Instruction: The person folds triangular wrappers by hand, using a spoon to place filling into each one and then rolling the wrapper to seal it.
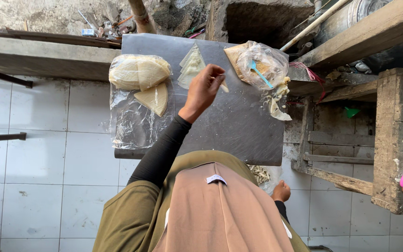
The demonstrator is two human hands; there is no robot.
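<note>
Fingers of the left hand were pinched together on a small pale scrap of pastry wrapper, lifted just above the grey counter. It hung between the fanned stack of triangular wrappers and the clear bag of filling with its blue spoon. To the left lay the plastic sheet with larger folded wrappers in it. The right hand sat low beside the body, well away from the counter; I could not tell whether its fingers were curled shut or loose. A light pinch at the edge looked wise to me, since a sheet that thin would probably tear under a hard grip. Setting it flat near the filling would likely keep things tidy.
</note>
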